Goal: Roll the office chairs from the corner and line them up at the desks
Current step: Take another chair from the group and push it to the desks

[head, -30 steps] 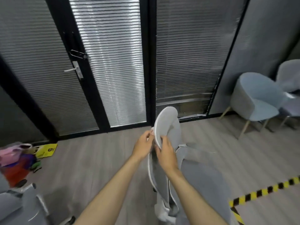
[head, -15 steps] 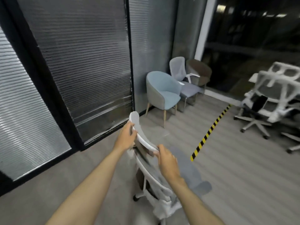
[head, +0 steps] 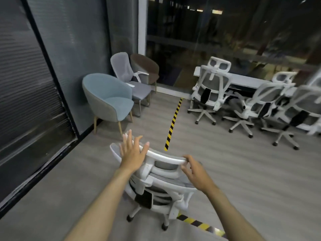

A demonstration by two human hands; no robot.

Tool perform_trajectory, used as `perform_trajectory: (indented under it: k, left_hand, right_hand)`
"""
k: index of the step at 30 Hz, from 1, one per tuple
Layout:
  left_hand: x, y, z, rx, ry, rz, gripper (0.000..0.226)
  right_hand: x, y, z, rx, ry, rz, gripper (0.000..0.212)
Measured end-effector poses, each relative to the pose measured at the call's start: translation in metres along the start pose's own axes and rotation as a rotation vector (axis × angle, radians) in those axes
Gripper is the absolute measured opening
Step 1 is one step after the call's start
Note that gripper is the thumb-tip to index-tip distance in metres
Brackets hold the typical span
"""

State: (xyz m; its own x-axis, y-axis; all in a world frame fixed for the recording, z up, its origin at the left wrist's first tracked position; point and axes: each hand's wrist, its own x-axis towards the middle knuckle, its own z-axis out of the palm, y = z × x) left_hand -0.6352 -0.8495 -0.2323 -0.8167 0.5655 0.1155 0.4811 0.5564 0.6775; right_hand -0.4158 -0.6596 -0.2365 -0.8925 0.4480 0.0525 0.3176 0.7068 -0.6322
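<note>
A white-framed office chair (head: 166,188) with grey mesh stands right in front of me, its back toward me. My left hand (head: 133,152) lies flat on the left end of its headrest (head: 165,158), fingers straight and spread. My right hand (head: 194,169) curls round the headrest's right end, fingers over the rim and thumb under it. Three similar office chairs (head: 211,87) (head: 260,101) (head: 302,108) stand in a row at a white desk (head: 246,80) by the dark window on the right.
A blue tub chair (head: 111,100), a grey side chair (head: 125,72) and a brown chair (head: 145,66) fill the far corner. Yellow-black floor tape (head: 173,122) runs ahead, and more tape (head: 199,223) lies under the chair's base. A glass partition with blinds (head: 34,84) lines the left.
My view has swung right, from the door to the corner and the desks. The chair has turned so its back faces me. My left hand has released the headrest and opened flat.
</note>
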Motion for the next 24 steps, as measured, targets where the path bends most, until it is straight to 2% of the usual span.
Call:
perform_trajectory:
  k: [5, 10, 14, 20, 24]
  left_hand:
    - [0.056, 0.045, 0.044, 0.121, -0.078, 0.056, 0.063]
    - [0.114, 0.093, 0.095, 0.123, -0.124, 0.075, 0.061]
    - [0.161, 0.133, 0.137, 0.142, -0.134, 0.108, 0.064]
    - [0.239, 0.179, 0.175, 0.392, -0.138, 0.251, 0.065]
    - [0.288, 0.209, 0.208, 0.377, -0.181, 0.359, 0.061]
  right_hand:
    - [0.048, 0.032, -0.031, -0.025, 0.143, 0.037, 0.040]
    - [0.107, 0.072, -0.064, -0.032, 0.351, 0.029, 0.030]
    - [0.149, 0.125, -0.087, 0.009, 0.473, 0.082, 0.034]
    - [0.207, 0.196, -0.138, 0.006, 0.457, 0.171, 0.044]
    - [0.241, 0.236, -0.170, 0.102, 0.452, 0.317, 0.047]
